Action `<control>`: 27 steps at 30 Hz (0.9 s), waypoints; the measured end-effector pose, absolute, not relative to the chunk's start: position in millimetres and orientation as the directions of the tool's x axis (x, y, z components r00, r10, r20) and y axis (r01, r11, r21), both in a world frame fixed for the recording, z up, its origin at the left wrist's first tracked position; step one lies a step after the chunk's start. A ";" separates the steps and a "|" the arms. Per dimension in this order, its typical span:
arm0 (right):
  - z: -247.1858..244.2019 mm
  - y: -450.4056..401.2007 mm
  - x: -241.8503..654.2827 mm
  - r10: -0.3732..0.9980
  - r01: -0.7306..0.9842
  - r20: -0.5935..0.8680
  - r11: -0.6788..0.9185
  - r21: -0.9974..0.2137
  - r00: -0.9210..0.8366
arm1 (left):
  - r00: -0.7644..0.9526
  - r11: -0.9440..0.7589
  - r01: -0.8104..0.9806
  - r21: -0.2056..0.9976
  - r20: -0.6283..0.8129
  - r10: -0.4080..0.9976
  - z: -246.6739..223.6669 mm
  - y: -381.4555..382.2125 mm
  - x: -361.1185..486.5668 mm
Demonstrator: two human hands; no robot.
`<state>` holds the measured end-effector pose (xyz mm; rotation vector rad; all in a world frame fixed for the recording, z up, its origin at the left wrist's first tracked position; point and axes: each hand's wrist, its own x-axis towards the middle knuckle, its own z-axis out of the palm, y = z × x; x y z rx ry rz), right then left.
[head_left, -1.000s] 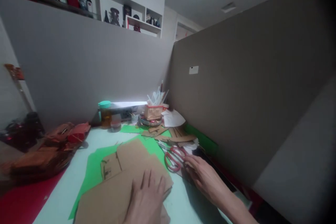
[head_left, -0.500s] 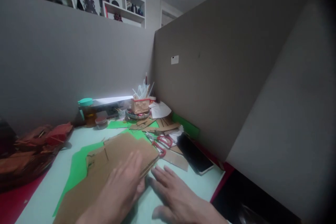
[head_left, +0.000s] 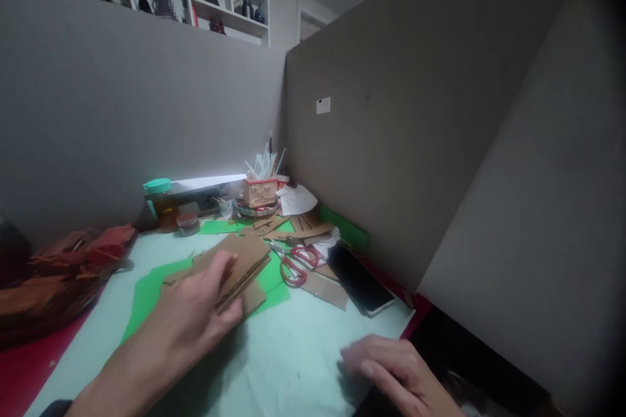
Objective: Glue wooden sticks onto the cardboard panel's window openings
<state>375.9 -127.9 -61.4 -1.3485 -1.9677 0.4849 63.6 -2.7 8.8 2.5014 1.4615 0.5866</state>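
My left hand [head_left: 208,300] is closed on a small stack of brown cardboard pieces [head_left: 244,264], fingers over the top and thumb at the near edge. The stack is lifted and tilted over green paper [head_left: 154,283], with another cardboard piece [head_left: 254,298] beneath it. My right hand [head_left: 386,361] is low over the near right edge of the pale tabletop [head_left: 298,352]. Its fingers are loosely bent and the thumb is apart; the fingertips are slightly blurred, and nothing shows in them. Red-handled scissors [head_left: 296,264] lie beyond the two hands, beside a cardboard strip [head_left: 325,288].
A black phone [head_left: 360,280] lies at the right edge. Towards the back are cardboard scraps [head_left: 278,227], a box of white sticks [head_left: 261,192], a small round container [head_left: 188,223] and a teal-lidded jar [head_left: 163,205]. Reddish-brown material [head_left: 83,254] sits at left. Grey partitions [head_left: 366,143] enclose the table.
My left hand has gripped and raised the cardboard, drawing it leftwards and uncovering tabletop. My right hand has moved right to the table's edge, its fingers more bent.
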 end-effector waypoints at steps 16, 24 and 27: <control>-73.4 -115.3 343.9 0.796 0.478 0.249 0.546 -0.688 -0.551 | 0.357 -0.444 0.787 0.428 0.270 0.894 25.1 -7.1 63.2; -46.9 -118.9 372.3 0.911 0.611 0.242 0.404 -0.681 -0.333 | 0.308 -0.428 0.782 0.452 0.317 0.897 31.2 -4.9 56.4; -47.9 -92.1 310.4 0.781 0.489 0.279 0.582 -0.650 -0.558 | 0.328 -0.447 0.782 0.435 0.323 0.888 33.0 -6.6 56.9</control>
